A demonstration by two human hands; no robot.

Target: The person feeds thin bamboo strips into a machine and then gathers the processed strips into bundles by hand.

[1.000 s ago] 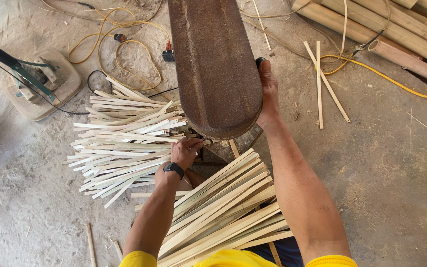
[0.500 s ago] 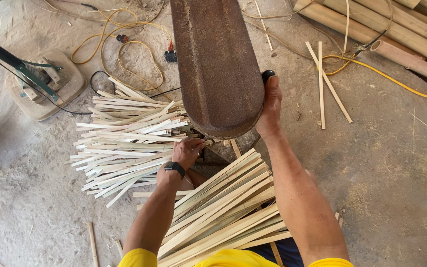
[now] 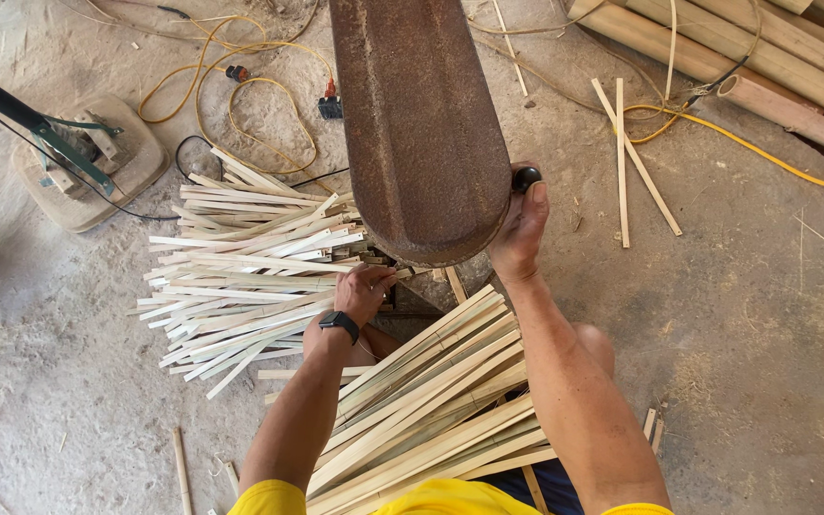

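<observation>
A rusty, rounded metal guard (image 3: 419, 133) hangs over pale split strips (image 3: 240, 272) fanned on the dusty floor (image 3: 765, 362). The left hand (image 3: 364, 291) pinches a strip at the guard's edge; the right hand (image 3: 519, 229) grips a black knob (image 3: 526, 177). A second bundle (image 3: 431, 401) crowds the lap.

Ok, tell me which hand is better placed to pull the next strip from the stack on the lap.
Left. The left hand sits free beside the strips; the right hand is busy on the black knob of the rusty cover.
</observation>
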